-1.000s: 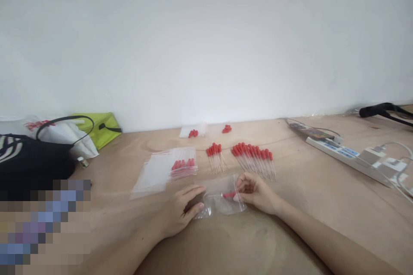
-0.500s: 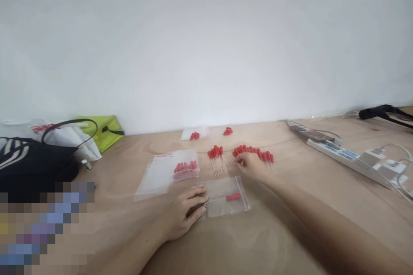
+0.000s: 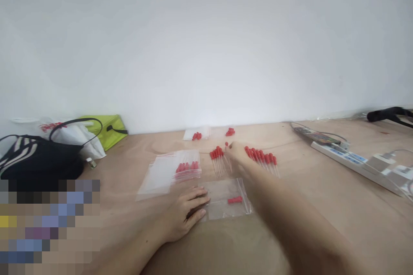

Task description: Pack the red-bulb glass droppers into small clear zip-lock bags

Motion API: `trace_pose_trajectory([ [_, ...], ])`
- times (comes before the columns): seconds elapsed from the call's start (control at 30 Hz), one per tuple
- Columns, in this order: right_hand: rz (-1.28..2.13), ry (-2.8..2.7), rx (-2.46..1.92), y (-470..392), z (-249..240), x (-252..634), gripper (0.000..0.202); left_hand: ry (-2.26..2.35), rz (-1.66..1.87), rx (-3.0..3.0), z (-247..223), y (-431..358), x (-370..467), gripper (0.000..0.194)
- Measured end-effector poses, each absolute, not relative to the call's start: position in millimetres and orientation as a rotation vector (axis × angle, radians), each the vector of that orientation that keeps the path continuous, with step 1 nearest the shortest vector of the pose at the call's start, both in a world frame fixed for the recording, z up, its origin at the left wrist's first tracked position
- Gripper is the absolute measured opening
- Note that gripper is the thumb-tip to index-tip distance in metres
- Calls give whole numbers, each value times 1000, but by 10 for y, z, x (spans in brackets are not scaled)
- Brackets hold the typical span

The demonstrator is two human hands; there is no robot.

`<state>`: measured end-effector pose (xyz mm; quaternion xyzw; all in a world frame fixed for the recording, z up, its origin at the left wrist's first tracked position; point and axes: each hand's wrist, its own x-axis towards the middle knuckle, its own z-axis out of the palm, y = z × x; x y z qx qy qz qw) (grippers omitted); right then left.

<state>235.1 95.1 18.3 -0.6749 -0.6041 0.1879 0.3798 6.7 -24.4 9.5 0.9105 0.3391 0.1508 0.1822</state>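
My left hand point(image 3: 190, 212) lies with fingers stretched out over the left end of a clear zip bag point(image 3: 217, 210), which holds a dropper with a red rubber bulb point(image 3: 235, 200). Pinched in my right hand point(image 3: 235, 153) is another red-bulbed dropper point(image 3: 226, 144); its bulb shows above the fingers and the tube is mostly hidden. Just left of that hand lies a small fan of droppers point(image 3: 217, 154). A larger row of droppers point(image 3: 264, 157) is to its right. Flat zip bags point(image 3: 155, 178) are stacked to the left, with several red bulbs point(image 3: 187, 166) at their right end.
Near the wall are more bags point(image 3: 190, 134) with red bulbs and a separate red cluster point(image 3: 230, 131). On the right, a power strip point(image 3: 361, 167) holds chargers, with a phone point(image 3: 318, 135) beside it. A black bag point(image 3: 41, 159), green pouch point(image 3: 109, 131) and small bottle point(image 3: 91, 163) stand left.
My right hand has moved left from the larger row to the smaller fan, carrying a dropper. The larger row is shorter at its left end. My left hand stays on the bag.
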Motion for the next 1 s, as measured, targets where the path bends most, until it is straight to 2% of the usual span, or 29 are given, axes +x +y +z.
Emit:
trace_pose_trajectory([
  [0.17, 494, -1370, -1550, 556, 365, 2657, 25, 961, 411, 2569, 81, -225, 53, 33],
  [0.33, 700, -1056, -1183, 18, 148, 2983, 32, 985, 378, 2595, 101, -219, 66, 33],
  [0.5, 821, -833, -1084, -246, -65, 3054, 55, 987, 386, 2594, 117, -226, 83, 33],
  [0.67, 924, -800, -1076, -304, -80, 2960, 51, 980, 400, 2581, 118, -224, 81, 33],
  [1.0, 1048, -722, -1048, -344, -102, 2841, 54, 1021, 350, 2578, 110, -202, 77, 36],
])
